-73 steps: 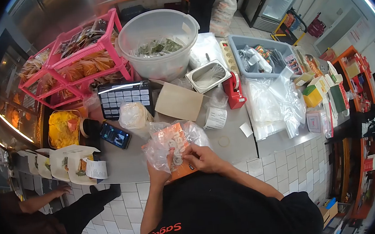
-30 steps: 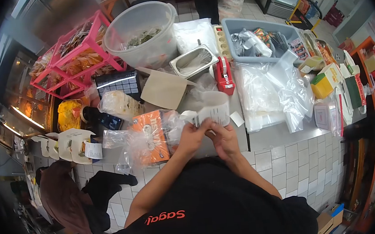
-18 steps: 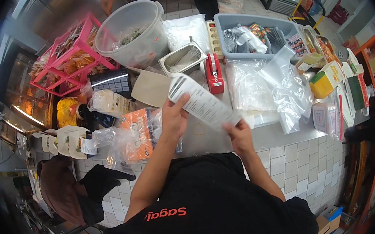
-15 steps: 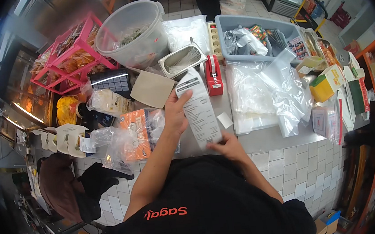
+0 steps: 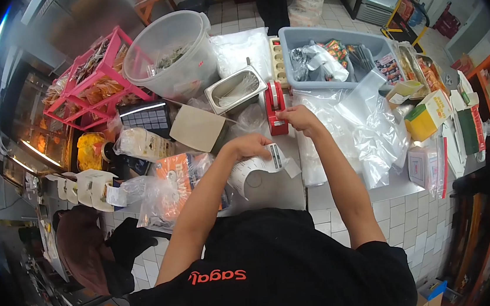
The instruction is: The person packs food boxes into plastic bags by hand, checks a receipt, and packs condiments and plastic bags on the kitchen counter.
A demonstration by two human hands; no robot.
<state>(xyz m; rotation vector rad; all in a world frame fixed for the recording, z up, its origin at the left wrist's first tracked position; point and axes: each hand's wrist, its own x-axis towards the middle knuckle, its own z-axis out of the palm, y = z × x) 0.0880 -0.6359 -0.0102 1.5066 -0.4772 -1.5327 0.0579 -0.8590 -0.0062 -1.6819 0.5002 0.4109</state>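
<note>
A printed paper receipt is pinched in my left hand, its lower part curling down over the metal table. By the hand's fingertips, a small white paper piece lies on the table. My right hand has its fingers closed at the side of a red tape dispenser, between the roll and the front end. Whether a strip of tape is between those fingers cannot be made out. Clear plastic bags lie under and beside the right forearm. An orange printed packet is left of my left forearm.
Behind the hands stand a steel container, a large clear bucket and a grey-blue tub of packets. A pink rack is at the left. Yellow-and-white boxes sit right. Brown clothing shows at lower left.
My right hand has let go of the receipt's lower end and moved up to the tape dispenser. The receipt, held by my left hand alone, has come down and now curls.
</note>
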